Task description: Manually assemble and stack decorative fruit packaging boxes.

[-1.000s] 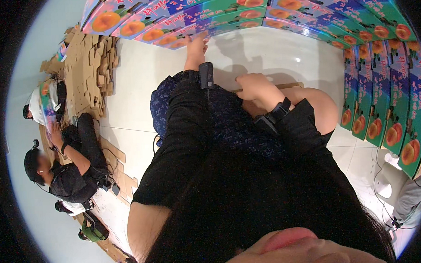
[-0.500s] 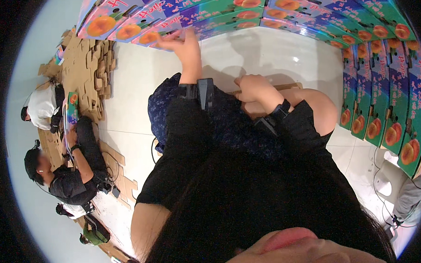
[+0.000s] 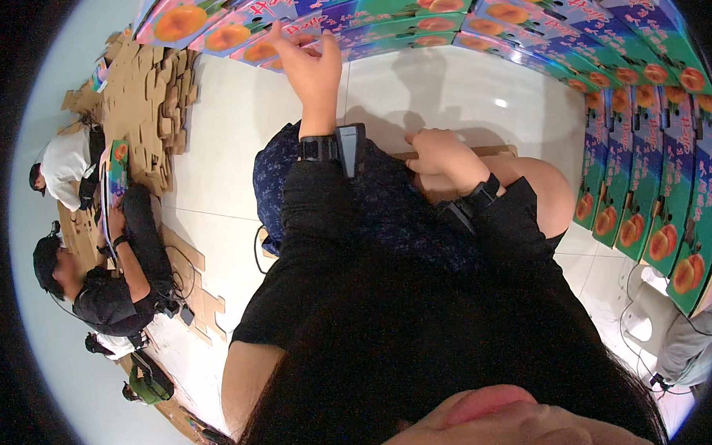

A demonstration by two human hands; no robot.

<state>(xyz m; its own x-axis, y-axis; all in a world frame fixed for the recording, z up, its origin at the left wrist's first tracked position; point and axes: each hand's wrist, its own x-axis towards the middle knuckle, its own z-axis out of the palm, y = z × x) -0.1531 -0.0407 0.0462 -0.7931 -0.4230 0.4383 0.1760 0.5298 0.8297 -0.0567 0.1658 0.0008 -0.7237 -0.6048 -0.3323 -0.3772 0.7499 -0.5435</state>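
The fruit boxes (image 3: 341, 19), printed in bright colours with orange fruit, lie stacked flat in a row on the pale floor ahead of you, and your left hand (image 3: 307, 63) has now reached them. A second ago that hand hung short of the row, over the tiles; half a second ago it was closing in; now your fingers are spread and laid on the edge of a box near the middle of the row. You are touching it, not yet gripping it, as far as the view shows. Your right hand (image 3: 444, 158) has hardly moved: it rests curled on a strip of brown cardboard (image 3: 495, 150) across your lap. More boxes (image 3: 645, 197) stand along your right. To your left, two people sit among flat cardboard pieces (image 3: 143, 89), much as before.
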